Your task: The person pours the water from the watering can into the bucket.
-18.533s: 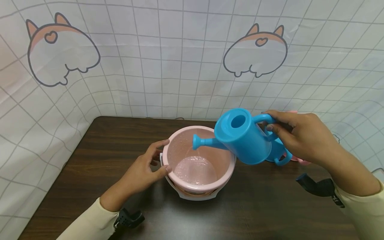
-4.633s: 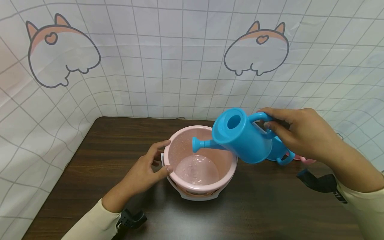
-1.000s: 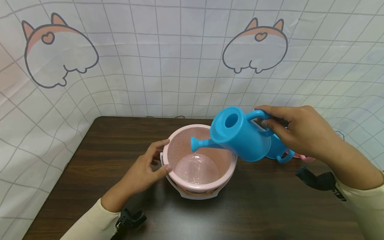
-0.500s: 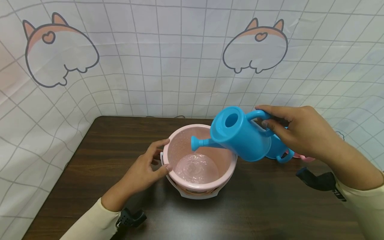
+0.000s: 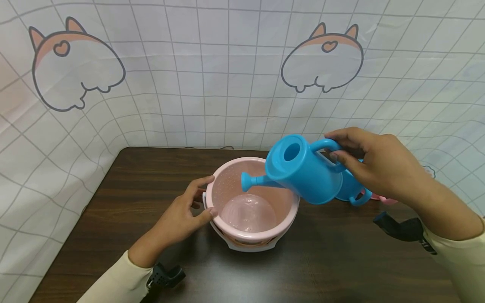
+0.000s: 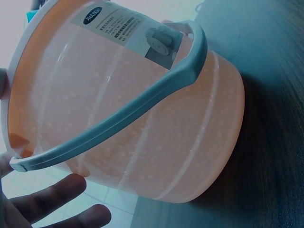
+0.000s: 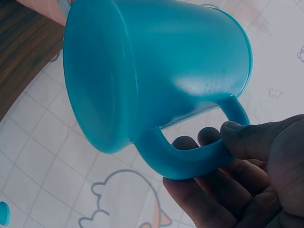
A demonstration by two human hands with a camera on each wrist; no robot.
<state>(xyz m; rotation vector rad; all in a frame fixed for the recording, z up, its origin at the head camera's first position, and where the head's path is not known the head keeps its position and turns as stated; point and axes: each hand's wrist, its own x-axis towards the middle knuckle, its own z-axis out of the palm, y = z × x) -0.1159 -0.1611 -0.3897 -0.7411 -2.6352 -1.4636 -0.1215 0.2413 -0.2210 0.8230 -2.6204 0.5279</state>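
In the head view my right hand (image 5: 382, 162) grips the handle of a blue watering can (image 5: 308, 176), tilted to the left. Its sprinkler spout hangs over the pink bucket (image 5: 251, 235), with shallow clear water on the bottom. No stream shows from the spout now. In the right wrist view the thumb and fingers curl round the can's handle (image 7: 190, 161). My left hand (image 5: 182, 219) rests thumb and index fingertips on the bucket's left rim. In the left wrist view other fingers (image 6: 52, 197) stay apart from the bucket wall, below its hanging carry handle (image 6: 118, 118).
Behind the watering can, partly hidden, stand another blue vessel with a handle (image 5: 352, 191) and a pink item (image 5: 384, 200). A dark wooden table (image 5: 125, 202) bears everything. A white gridded cloth (image 5: 212, 84) hangs along the back and sides.
The rippled water in the bucket has calmed. My right hand's knuckles have risen slightly on the handle. Watering can, bucket and left hand have hardly moved in the last second.
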